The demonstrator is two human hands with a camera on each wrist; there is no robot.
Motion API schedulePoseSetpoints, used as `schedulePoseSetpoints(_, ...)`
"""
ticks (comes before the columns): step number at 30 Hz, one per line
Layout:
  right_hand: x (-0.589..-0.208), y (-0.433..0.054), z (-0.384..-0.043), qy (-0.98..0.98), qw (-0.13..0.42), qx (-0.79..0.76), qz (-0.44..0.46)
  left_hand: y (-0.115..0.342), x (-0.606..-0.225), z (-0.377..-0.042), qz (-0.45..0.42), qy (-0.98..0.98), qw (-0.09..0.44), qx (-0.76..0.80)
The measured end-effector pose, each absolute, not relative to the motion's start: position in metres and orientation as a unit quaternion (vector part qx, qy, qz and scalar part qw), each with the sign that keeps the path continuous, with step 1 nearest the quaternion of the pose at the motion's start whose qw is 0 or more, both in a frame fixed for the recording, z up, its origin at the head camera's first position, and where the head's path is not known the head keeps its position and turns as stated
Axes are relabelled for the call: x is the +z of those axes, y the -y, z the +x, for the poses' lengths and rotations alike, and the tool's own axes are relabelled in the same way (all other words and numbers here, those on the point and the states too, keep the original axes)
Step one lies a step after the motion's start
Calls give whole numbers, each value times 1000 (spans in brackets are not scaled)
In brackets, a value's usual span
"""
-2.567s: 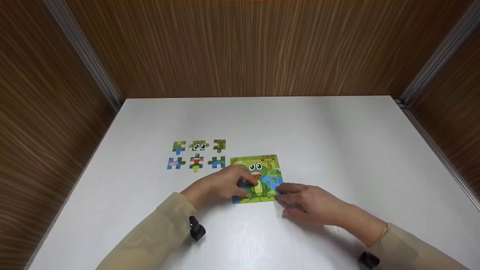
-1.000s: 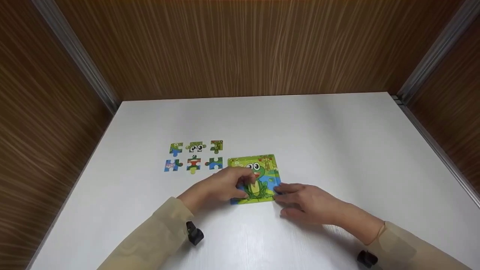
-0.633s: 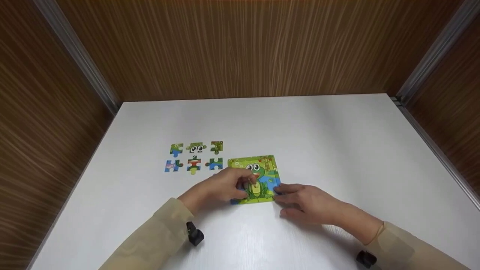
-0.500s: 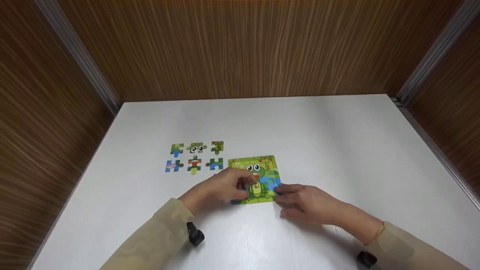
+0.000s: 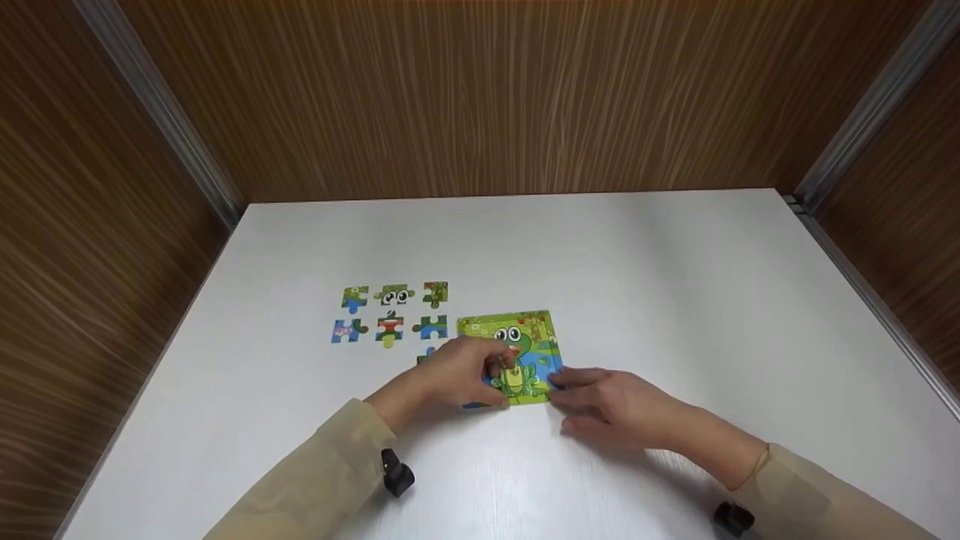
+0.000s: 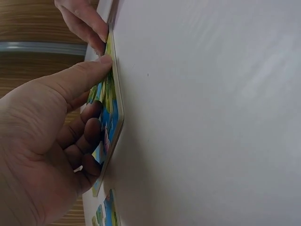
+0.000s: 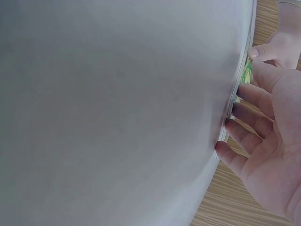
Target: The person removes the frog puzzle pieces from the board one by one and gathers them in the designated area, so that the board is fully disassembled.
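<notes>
A person sits at a white desk (image 5: 675,285) walled by wood-grain panels, working on a small frog jigsaw. The frog puzzle board (image 5: 525,337) lies near the middle of the desk, just in front of both hands. Six loose pieces (image 5: 391,312) lie in two neat rows of three to the board's left, each apart from the others, and a seventh piece (image 5: 426,355) peeks out just beyond the left hand's knuckles.

The left hand (image 5: 448,376) covers the board's lower left part, its fingers curled and its thumb pressed on the picture — it seems to be pinching a piece there, though the piece itself is hidden. The right hand (image 5: 611,405) lies with fingers straight and relaxed, their tips touching the board's right edge, steadying it.

As a judgement, the work is well along but unfinished — whether pieces are going into the board or coming out of it cannot be told from this moment.
</notes>
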State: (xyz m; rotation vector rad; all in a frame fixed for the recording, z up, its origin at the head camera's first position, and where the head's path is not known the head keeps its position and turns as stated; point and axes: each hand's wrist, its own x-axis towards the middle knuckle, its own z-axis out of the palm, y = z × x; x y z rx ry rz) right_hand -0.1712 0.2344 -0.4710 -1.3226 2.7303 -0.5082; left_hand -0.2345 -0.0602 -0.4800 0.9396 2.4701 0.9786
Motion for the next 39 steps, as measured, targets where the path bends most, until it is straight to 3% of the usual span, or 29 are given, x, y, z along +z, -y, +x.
schedulePoseSetpoints(15, -469, -235, -172, -887, 40, -167, -429, 61, -479, -235, 345, -862, 139, 345)
schedulePoseSetpoints(24, -469, -234, -171, -889, 42, -163, -426, 66, -476, -237, 343, -848, 157, 371)
schedulePoseSetpoints(39, -471, -233, -171, -897, 53, -154, -411, 109, -463, -239, 301, -854, 147, 398)
